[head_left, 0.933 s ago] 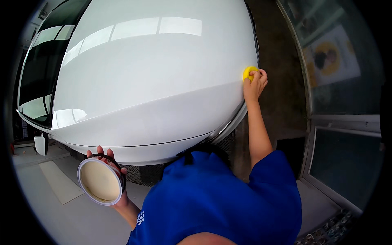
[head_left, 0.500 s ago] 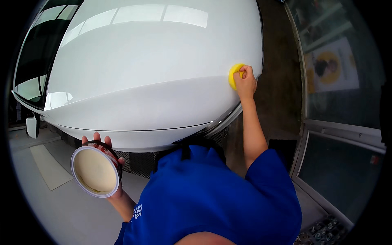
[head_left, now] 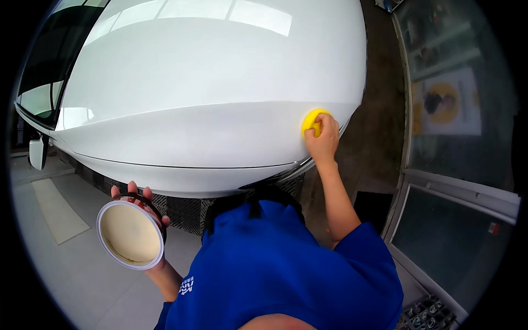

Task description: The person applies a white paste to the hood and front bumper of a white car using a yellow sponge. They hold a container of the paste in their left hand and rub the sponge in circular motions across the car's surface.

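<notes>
A round yellow sponge pad (head_left: 312,120) is pinched in my right hand (head_left: 323,140). It rests against the front corner of a white car hood (head_left: 214,66), just above the edge over the headlight. On the left, my left hand (head_left: 164,220) holds an open round tub of pale cream wax (head_left: 131,233). The tub is tilted so its opening shows, with a thin yellowish smear along the inner lower edge. Fingertips show beyond its far rim, and the palm is hidden behind it. The tub is apart from the car's side.
The windshield (head_left: 55,66) and side mirror (head_left: 38,152) lie at the left. A dark grated mat (head_left: 184,212) runs under the car's side. Glass doors with metal frames (head_left: 407,220) stand at the right. A pale strip (head_left: 59,212) lies on the grey floor.
My right hand has moved the sponge nearer to me and slightly left, from the hood's front edge down toward the fender. My left hand still holds the tub almost in place.
</notes>
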Tool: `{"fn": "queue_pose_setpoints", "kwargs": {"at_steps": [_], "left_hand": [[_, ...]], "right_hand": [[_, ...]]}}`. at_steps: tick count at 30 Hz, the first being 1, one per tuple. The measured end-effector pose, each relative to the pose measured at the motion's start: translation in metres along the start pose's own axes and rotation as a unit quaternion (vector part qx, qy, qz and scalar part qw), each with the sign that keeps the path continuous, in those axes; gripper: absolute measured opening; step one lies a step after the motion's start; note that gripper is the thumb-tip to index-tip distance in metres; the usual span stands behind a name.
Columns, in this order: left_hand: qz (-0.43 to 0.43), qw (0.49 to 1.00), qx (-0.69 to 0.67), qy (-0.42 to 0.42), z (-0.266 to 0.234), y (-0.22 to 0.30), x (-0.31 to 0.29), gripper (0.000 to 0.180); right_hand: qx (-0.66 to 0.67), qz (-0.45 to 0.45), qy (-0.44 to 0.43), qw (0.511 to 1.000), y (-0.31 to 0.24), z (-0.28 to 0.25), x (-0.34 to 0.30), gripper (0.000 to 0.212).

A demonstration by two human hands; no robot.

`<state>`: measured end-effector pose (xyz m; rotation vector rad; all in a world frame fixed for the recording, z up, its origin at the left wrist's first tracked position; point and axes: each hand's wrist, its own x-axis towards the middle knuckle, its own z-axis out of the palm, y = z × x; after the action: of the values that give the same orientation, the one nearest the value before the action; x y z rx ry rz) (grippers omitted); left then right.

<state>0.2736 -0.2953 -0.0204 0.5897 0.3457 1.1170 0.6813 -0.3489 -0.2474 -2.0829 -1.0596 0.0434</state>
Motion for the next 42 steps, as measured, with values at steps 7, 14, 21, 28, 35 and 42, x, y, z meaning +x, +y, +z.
{"fn": "queue_pose_setpoints", "kwargs": {"at_steps": [7, 14, 21, 28, 35, 42], "left_hand": [[-0.008, 1.0, -0.003, -0.013, -0.018, 0.026, -0.003, 0.067], [0.032, 0.998, 0.012, 0.045, -0.053, 0.08, -0.026, 0.068], [0.055, 0.997, -0.041, -0.029, -0.096, 0.112, -0.048, 0.07], [0.057, 0.996, -0.055, -0.05, -0.113, 0.126, -0.047, 0.068], [0.066, 0.991, -0.11, 0.028, -0.117, 0.132, -0.058, 0.071], [0.072, 0.991, -0.112, 0.026, -0.129, 0.136, -0.067, 0.07]], "right_hand": [[-0.029, -0.05, 0.11, 0.992, -0.078, 0.039, 0.01, 0.017], [-0.106, 0.004, 0.176, 0.979, -0.088, 0.053, 0.044, 0.01], [-0.097, -0.036, 0.088, 0.991, -0.122, 0.072, -0.017, 0.013], [-0.049, -0.184, 0.058, 0.98, -0.21, 0.113, -0.047, 0.016], [-0.104, -0.12, 0.151, 0.976, -0.219, 0.119, -0.013, 0.014], [-0.118, -0.106, 0.024, 0.987, -0.193, 0.102, -0.063, 0.016]]}}
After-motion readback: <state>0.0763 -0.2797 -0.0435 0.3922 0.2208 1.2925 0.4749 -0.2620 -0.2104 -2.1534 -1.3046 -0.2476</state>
